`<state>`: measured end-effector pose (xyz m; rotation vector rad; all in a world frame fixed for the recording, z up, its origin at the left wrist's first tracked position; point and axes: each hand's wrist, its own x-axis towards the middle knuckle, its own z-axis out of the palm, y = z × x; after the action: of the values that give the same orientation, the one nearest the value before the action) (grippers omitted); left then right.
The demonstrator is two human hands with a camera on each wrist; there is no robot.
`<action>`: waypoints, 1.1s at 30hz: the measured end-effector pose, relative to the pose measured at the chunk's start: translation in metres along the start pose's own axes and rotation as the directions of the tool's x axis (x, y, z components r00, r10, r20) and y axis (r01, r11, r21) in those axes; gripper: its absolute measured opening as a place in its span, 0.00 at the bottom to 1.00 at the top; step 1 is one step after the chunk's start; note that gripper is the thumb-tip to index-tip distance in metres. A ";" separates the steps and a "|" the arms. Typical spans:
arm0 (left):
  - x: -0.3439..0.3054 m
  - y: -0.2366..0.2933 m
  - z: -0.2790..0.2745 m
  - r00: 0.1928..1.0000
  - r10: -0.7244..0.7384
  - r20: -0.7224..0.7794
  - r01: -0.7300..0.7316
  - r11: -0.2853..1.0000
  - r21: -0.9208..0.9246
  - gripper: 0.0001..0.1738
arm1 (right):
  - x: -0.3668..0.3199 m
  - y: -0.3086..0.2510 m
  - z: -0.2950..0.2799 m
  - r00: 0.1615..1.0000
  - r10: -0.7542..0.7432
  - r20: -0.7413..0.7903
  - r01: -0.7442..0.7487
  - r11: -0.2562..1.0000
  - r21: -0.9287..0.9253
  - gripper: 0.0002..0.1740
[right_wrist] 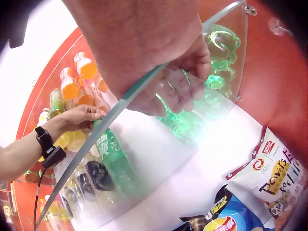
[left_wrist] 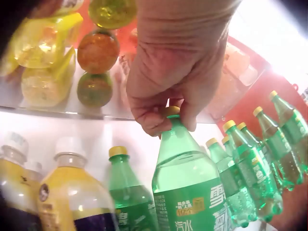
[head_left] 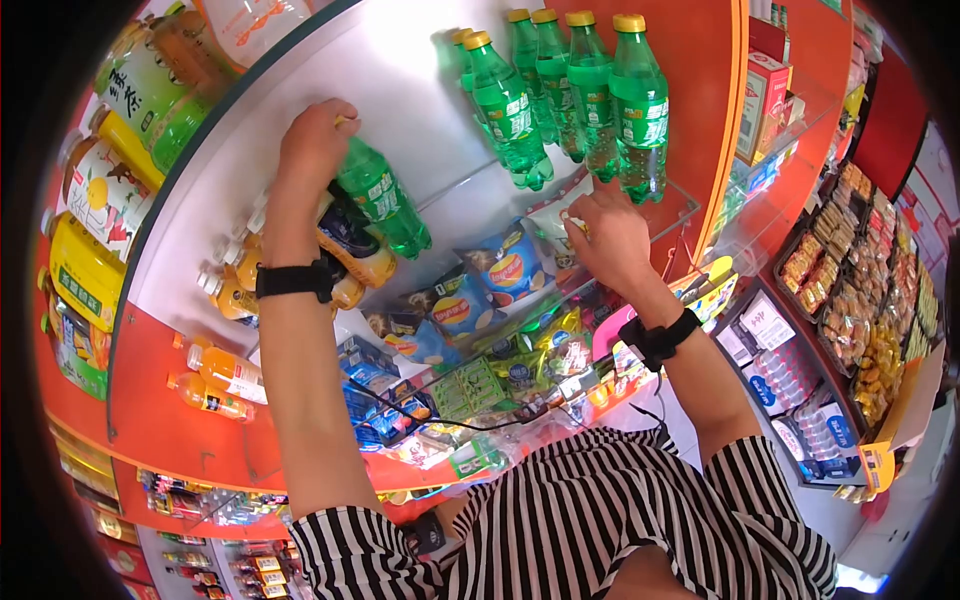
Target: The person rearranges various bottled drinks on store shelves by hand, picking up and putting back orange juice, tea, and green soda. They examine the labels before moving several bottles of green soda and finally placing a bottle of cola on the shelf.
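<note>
Pinching green bottle (head_left: pixel 383 200): left hand (head_left: pixel 312 150) | right hand (head_left: pixel 612 238): loosely curled by glass edge (right_wrist: pixel 111 115) | white-capped bottles (left_wrist: pixel 72 195) near

Blue crisp bags (head_left: pixel 505 262) lie in a row, with a white snack bag (right_wrist: pixel 276 175) just beside them. White-capped bottles (left_wrist: pixel 77 197) with yellow-and-dark labels stand together; lower in the head view are two orange drink bottles (head_left: pixel 225 371). At right are a red-and-white box (head_left: pixel 763 108) and rows of wrapped snacks (head_left: pixel 848 322).
</note>
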<state>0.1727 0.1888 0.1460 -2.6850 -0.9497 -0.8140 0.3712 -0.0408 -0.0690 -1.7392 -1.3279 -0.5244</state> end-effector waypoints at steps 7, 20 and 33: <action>0.013 0.066 0.014 0.962 0.259 -0.082 -0.269 0.953 -0.141 0.11 | -0.001 0.000 0.001 1.000 0.016 -0.007 -0.016 1.000 0.004 0.08; 0.056 0.142 0.048 0.910 0.395 -0.130 -0.415 0.873 -0.254 0.13 | 0.001 -0.001 -0.002 0.999 0.041 -0.017 -0.041 0.999 -0.014 0.16; 0.066 0.139 0.050 0.923 0.384 -0.024 -0.356 0.829 -0.432 0.13 | 0.001 -0.004 -0.005 0.997 0.067 0.040 -0.067 0.998 -0.017 0.16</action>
<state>0.3240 0.1325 0.1427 -3.1343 -0.2401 -0.9386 0.3688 -0.0442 -0.0633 -1.8092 -1.2916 -0.4654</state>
